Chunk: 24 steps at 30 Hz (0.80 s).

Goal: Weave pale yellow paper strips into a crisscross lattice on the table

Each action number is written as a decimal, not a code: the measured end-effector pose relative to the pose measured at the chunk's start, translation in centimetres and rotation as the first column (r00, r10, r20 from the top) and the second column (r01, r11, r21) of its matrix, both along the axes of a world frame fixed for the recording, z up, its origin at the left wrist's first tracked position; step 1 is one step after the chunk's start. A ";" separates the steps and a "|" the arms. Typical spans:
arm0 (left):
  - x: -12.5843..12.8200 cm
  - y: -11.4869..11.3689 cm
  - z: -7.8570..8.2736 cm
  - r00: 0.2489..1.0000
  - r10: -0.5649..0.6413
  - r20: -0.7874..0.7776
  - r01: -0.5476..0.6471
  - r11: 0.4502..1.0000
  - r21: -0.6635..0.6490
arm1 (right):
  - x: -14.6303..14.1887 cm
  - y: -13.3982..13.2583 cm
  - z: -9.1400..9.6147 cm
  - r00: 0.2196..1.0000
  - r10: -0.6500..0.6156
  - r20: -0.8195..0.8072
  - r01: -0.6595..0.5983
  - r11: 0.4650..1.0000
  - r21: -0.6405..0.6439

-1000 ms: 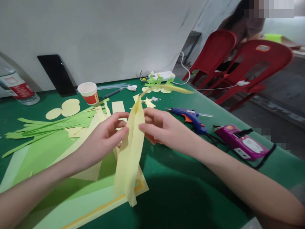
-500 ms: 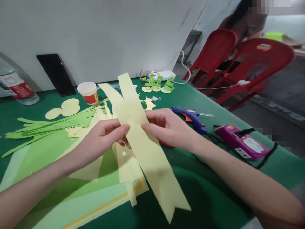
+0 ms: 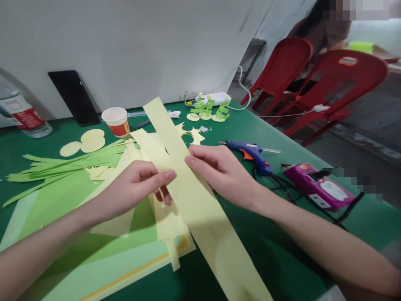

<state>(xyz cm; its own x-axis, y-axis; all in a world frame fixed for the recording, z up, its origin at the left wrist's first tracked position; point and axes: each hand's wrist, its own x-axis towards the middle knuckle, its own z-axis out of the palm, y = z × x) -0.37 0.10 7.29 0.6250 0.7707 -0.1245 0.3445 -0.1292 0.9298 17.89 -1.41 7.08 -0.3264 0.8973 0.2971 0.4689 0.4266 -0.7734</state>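
The paper strip (image 3: pixel 211 225) is pale yellow, the table (image 3: pixel 225 129) green, the glue gun (image 3: pixel 234 146) blue (its trigger (image 3: pixel 247 155) orange)

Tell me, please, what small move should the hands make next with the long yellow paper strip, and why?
The right hand should perhaps slide toward the body along the long yellow paper strip, because it holds close to the left hand, while the strip stretches beyond both hands and out of the picture.

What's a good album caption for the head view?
Left hand and right hand hold a yellow paper strip above a green table.
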 end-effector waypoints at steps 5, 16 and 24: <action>0.1 -0.3 0.0 0.996 -0.073 -0.044 0.070 0.996 -0.054 | -0.1 0.1 -0.3 1.000 -0.020 -0.013 0.021 0.996 0.085; 0.5 -0.8 -0.1 0.997 0.047 0.058 -0.048 0.999 0.016 | -0.3 -0.3 -0.4 0.987 -0.152 -0.054 0.158 0.977 0.143; 0.5 -0.3 -0.9 0.937 0.217 0.273 -0.193 0.975 -0.113 | -0.1 -0.2 -0.5 0.963 -0.060 -0.261 0.039 0.996 -0.085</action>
<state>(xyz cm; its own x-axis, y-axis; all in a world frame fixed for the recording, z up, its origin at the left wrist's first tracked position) 0.17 -0.21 6.35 0.4730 0.8804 -0.0347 0.0772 -0.0021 0.9970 17.79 -1.62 6.58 -0.2010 0.9342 0.2948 0.2629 0.3413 -0.9024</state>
